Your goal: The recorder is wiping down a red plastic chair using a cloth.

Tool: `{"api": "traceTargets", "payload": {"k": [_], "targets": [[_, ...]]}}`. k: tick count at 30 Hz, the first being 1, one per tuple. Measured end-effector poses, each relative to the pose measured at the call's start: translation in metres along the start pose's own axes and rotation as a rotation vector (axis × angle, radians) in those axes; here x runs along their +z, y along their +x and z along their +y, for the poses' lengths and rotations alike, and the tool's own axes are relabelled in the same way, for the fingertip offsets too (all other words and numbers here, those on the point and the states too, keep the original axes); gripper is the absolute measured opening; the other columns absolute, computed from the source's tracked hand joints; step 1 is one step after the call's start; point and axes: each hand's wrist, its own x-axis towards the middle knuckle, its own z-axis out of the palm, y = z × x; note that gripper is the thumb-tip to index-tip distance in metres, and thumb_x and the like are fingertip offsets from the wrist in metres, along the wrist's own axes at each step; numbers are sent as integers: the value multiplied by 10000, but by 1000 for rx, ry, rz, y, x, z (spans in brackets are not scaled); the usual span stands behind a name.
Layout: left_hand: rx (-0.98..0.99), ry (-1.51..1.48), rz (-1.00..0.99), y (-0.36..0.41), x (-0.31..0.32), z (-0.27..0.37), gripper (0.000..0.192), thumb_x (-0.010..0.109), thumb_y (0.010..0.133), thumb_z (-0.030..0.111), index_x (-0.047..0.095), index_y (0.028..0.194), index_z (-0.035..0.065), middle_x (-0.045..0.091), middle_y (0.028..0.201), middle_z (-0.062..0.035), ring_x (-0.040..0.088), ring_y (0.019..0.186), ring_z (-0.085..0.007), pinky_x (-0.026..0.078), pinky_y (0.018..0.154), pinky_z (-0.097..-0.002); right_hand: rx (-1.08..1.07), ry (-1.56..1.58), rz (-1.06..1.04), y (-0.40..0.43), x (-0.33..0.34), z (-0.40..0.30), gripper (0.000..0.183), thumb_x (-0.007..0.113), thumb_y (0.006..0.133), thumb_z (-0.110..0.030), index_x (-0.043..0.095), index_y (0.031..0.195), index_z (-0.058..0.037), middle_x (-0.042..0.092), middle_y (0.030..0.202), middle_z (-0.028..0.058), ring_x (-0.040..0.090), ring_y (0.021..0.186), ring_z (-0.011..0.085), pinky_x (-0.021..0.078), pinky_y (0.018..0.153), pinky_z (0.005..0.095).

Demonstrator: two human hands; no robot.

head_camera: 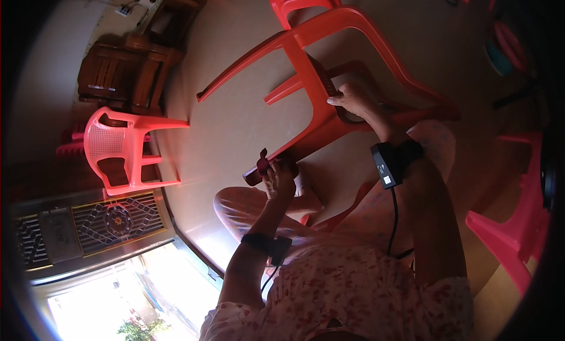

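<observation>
A red plastic armchair (318,89) lies tipped over on the floor in front of me, its legs pointing to the left. My left hand (280,180) is closed around a dark red cloth (263,163) pressed on the lower leg of this chair. The end of that leg sticks out beyond my fingers. Higher up, my right hand (348,100) grips the edge of the same chair near its seat, the thumb on the near side and the other fingers partly hidden. Each forearm bears a strapped black device with a cable.
A red plastic stool (304,1) stands beyond the chair. A pink plastic armchair (110,147) and wooden furniture (119,76) are at the left. More pink plastic seating (512,222) is close on the right. Basins (503,49) lie at the upper right.
</observation>
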Motion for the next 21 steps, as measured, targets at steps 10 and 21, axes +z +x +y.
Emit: {"api": "traceTargets", "payload": {"k": [10,21], "targets": [[83,-208,-264,47,-23,86,437,545,689,177,405,1057,-14,422,941,-185,502,841,-310,451,684,-406,-19,41,-4,8,9,3,401,673,668,-310,531,761,52,563,811,241,561,797,350,441,698,391],[209,-87,-82,46,-9,93,481,554,663,186,427,1089,3,432,971,-166,491,831,-290,443,635,-393,-18,116,9,9,10,9,424,682,658,-291,535,826,69,566,838,240,563,821,347,444,715,375]]}}
